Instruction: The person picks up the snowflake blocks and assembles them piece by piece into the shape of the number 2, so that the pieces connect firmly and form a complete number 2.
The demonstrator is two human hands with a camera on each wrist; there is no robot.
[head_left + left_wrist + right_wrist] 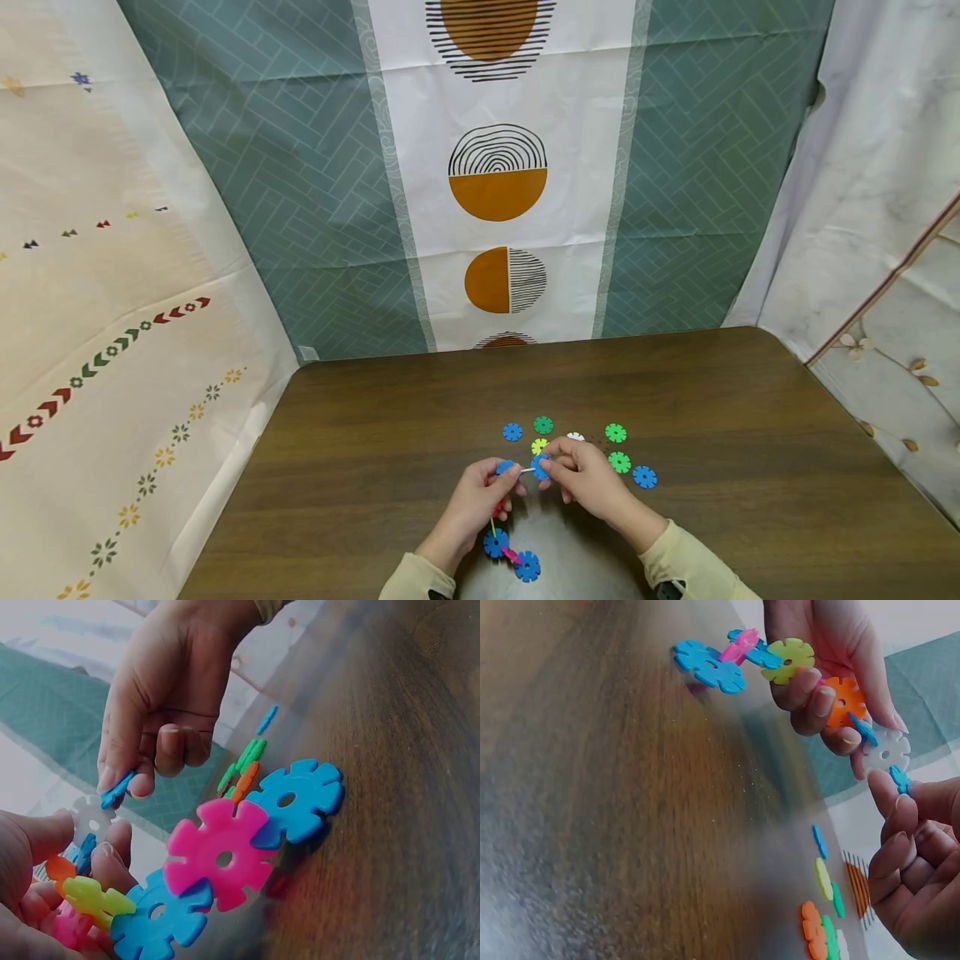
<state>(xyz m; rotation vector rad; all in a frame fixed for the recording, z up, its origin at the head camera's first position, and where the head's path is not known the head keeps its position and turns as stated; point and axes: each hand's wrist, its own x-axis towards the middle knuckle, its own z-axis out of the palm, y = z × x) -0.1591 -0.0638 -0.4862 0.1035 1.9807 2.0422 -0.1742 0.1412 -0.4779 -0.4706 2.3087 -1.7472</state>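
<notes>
My left hand (474, 500) grips a chain of interlocking notched plastic discs, its thumb and fingertips at the white disc (886, 752). From there the chain passes a blue piece, an orange disc (845, 703), a pink one mostly hidden by fingers and a yellow disc (789, 661). Below the hand hang a blue disc (157, 911), a pink disc (221, 855) and the end blue disc (300, 796). Between thumb and forefinger, my right hand (588, 482) pinches another blue disc (900, 780) edge-on at the white disc's rim. Whether its slot is seated, I cannot tell.
Loose discs lie on the brown table (360, 433) beyond the hands: blue (512, 432), dark green (543, 425), yellow (539, 447), white (575, 436) and light green (616, 432). Another blue disc (645, 477) lies right of the right hand. An orange disc (814, 930) shows in the right wrist view.
</notes>
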